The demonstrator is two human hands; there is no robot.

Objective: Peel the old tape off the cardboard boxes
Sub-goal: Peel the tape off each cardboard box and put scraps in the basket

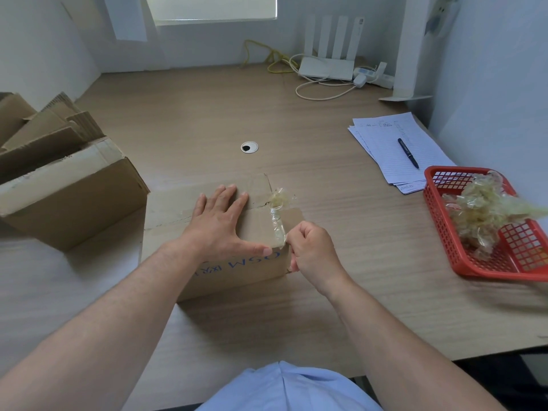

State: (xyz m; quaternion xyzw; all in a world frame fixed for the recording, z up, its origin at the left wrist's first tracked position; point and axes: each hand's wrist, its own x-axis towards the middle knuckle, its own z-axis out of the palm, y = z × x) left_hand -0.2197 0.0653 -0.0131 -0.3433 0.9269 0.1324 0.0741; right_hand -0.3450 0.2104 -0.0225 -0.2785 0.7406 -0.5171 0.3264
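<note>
A closed cardboard box (178, 203) with blue print on its near side sits on the desk in front of me. My left hand (221, 222) lies flat on its top, fingers straight, pressing it down. A strip of clear, yellowed tape (278, 221) runs along the box's right edge, half lifted and crumpled at its far end. My right hand (311, 250) pinches the near end of that strip at the box's right front corner, fingers curled.
A red plastic basket (444, 226) at the right holds a wad of peeled tape (486, 215). More cardboard boxes (68, 200) are stacked at the left. Papers (382, 149) with a pen (408, 153), a cable grommet (249, 147) and a router (326, 69) lie farther back.
</note>
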